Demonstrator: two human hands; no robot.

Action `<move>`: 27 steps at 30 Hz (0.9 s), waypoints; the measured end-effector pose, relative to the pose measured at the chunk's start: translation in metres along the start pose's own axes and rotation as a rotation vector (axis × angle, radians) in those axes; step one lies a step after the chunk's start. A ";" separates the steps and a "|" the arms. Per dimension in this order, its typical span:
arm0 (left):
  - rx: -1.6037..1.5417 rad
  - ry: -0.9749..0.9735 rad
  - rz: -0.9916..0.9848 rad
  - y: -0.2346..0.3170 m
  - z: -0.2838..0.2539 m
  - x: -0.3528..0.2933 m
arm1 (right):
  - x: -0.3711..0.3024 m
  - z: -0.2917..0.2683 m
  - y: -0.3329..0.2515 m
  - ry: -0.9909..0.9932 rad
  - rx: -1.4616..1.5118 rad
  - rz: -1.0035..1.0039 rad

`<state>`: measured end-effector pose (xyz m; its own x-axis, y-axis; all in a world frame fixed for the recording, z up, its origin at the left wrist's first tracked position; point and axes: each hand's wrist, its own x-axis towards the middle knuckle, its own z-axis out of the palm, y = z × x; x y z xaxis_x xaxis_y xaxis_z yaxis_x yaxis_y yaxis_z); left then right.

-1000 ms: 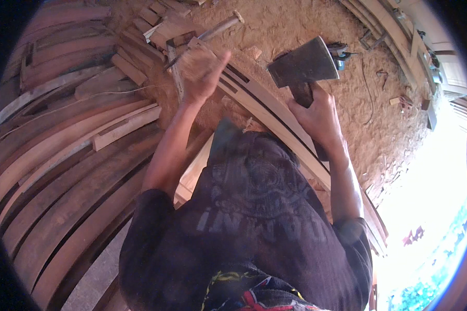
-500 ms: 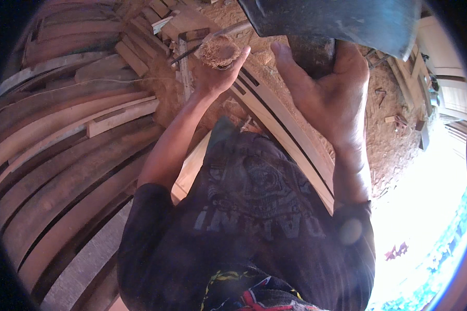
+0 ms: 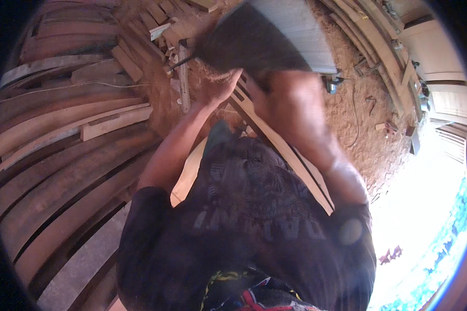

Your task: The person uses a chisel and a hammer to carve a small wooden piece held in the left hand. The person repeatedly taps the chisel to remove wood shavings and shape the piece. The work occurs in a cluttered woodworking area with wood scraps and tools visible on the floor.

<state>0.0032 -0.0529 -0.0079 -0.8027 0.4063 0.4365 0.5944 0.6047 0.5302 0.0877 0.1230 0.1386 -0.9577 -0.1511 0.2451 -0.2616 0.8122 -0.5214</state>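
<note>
My left hand (image 3: 219, 90) is closed round an upright wooden tool handle with a frayed, fibrous top (image 3: 213, 73), like a chisel's; its lower end is hidden. My right hand (image 3: 290, 98), blurred by motion, grips an axe (image 3: 254, 39) with a broad dark head and a paler grey part towards the right. The axe head reaches over the frayed handle top and partly covers it; whether they touch I cannot tell. Below my hands runs a pale timber (image 3: 277, 140) with dark slots cut in it, slanting down to the right beside my body.
Stacked long boards (image 3: 62, 140) fill the left side. Small wood offcuts (image 3: 158, 31) lie at the far left, near an upright metal bar (image 3: 183, 78). On the right, sawdust-covered ground (image 3: 373, 140) holds scraps, with long planks (image 3: 368, 52) behind. Bright light comes from the lower right.
My right hand has swung the axe left and down to the frayed handle top, its head turning on the way. My left hand stays nearly in place, still gripping the handle.
</note>
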 end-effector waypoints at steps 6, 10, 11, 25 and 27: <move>0.057 -0.086 -0.055 -0.036 0.031 -0.021 | -0.008 -0.002 0.013 0.043 -0.088 -0.135; -0.165 0.022 -0.100 0.000 0.010 -0.010 | 0.006 -0.026 -0.019 0.135 0.061 -0.059; -0.210 0.041 -0.121 0.012 0.001 -0.013 | 0.004 -0.025 -0.024 0.153 0.088 -0.022; -0.505 -0.335 -0.232 0.005 -0.010 -0.002 | -0.015 -0.029 0.011 0.156 0.273 0.248; -0.541 -0.256 -0.048 0.019 0.002 -0.015 | -0.027 -0.020 0.021 0.144 0.337 0.329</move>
<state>0.0267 -0.0458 -0.0061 -0.7754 0.5801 0.2495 0.4438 0.2195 0.8688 0.1109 0.1553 0.1376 -0.9759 0.1812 0.1212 0.0045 0.5728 -0.8197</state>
